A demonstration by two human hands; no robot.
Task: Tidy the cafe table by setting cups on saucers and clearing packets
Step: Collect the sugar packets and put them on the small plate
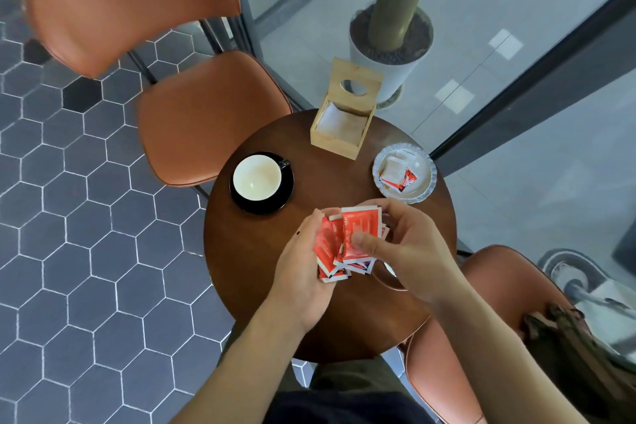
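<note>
Both hands meet over the near half of the round wooden worktop (247,251), sharing one bundle of red packets (347,241). The left hand (303,282) cups the stack from below and from its own side, fingers curled shut around the lower edges. The right hand (409,255) is closed on the front packet, thumb pressed flat on its red face and fingers wrapped behind the top edge. The packets stand roughly on end, long axis running away from the body, fanned unevenly rather than squared up. Just under the right wrist a pale curved rim shows; what it belongs to I cannot tell, as the hand hides most of it.

Beyond the bundle, to the right and a little farther off, sits a scalloped dish (426,182) already holding a few packets, white and red. It lies ahead of the right hand and clearly nearer to that hand than to the left, so I judge the right hand the likelier one to carry packets forward and outward to it, if the dish is where they go.

On the left side, about as far out, a white cup (256,177) rests on its black saucer (287,196), handle pointing away. That pairing looks done.

Farthest back, at the worktop's edge, stands a light wooden holder (342,139), well apart from both hands.
</note>
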